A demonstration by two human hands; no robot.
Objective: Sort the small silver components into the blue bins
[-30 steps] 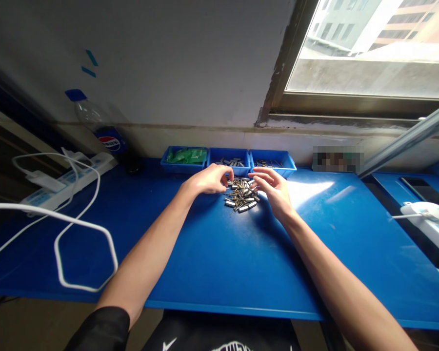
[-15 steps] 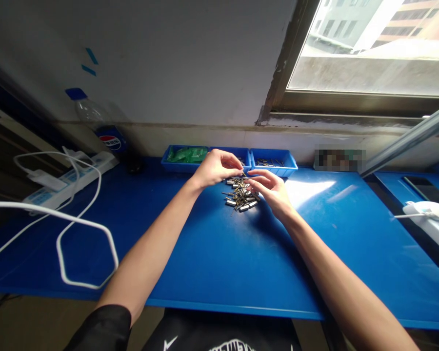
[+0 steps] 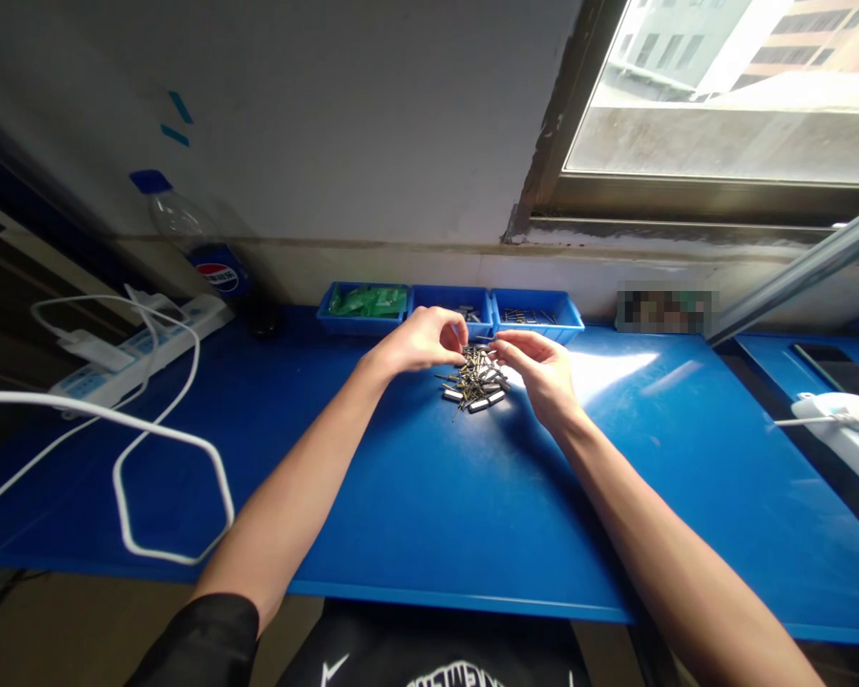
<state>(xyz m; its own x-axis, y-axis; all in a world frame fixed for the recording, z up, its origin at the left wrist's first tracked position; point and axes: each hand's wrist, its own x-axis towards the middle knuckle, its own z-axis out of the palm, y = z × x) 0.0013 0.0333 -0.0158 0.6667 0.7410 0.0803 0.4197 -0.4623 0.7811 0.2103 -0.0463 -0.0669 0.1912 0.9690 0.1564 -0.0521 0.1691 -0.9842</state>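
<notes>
A pile of small metal pins and silvery pieces (image 3: pixel 478 382) lies on the blue table (image 3: pixel 429 496). My left hand (image 3: pixel 429 342) is at the pile's upper left, thumb and fingers curved with a gap between them, and nothing shows in it. At the upper right of the pile, my right hand (image 3: pixel 538 370) pinches with thumb and forefinger; a thin dark piece seems to stick out from the fingertips, too small to make out. Behind the hands stand a blue bin with green packets (image 3: pixel 366 301), a middle bin (image 3: pixel 472 310) and a bin of dark screws (image 3: pixel 534 315).
A cola bottle (image 3: pixel 215 258) and a white power strip (image 3: pixel 143 358) stand at the back left, with a looping white cable (image 3: pixel 221 477) in front. Another power strip (image 3: pixel 848 429) and a dark phone-like object (image 3: pixel 834 367) lie at the right.
My left hand has shifted slightly left and down, its fingertips parting. My right hand has moved a little right, and its thumb and forefinger have come together.
</notes>
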